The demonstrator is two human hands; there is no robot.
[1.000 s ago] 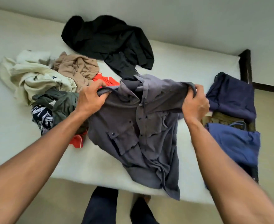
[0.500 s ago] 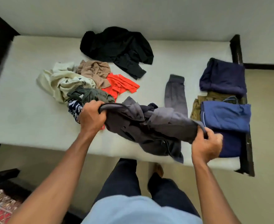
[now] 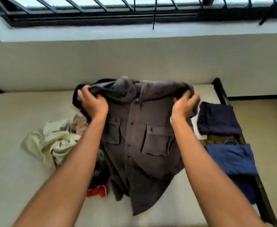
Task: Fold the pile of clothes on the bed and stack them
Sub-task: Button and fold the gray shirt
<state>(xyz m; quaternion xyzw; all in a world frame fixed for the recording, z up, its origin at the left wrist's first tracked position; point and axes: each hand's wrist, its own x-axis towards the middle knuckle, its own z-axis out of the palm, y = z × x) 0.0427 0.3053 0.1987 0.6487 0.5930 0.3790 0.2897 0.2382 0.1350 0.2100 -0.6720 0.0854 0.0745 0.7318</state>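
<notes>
The shirt is grey, the crumpled garment cream, the folded top navy.

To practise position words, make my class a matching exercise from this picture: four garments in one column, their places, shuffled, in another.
1 grey shirt
2 cream garment
3 red garment
4 blue garment

A folded, right side of the bed
B gripped by left hand and right hand
C crumpled, left side of bed
D half hidden beside the shirt's bottom

Pairs: 1-B, 2-C, 3-D, 4-A
</notes>
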